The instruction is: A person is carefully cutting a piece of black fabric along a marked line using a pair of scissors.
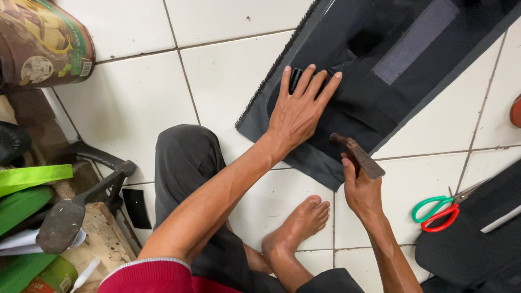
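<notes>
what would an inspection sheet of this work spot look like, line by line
surface: white tiled floor, person seated on it, bare foot out in front
job's things: black fabric panel lying flat; small black buckle under the fingers
clutter: scissors with one green and one red handle at right; tin can top left; iron anvil stand on a wood block at left
grippers: left hand pressed flat on the panel; right hand gripping a hammer
cables: nothing seen
surroundings: green sheets at left edge

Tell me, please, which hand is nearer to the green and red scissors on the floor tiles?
The right hand, gripping a hammer, sits just left of the scissors. The left hand lies farther away, flat on the black fabric.
</notes>
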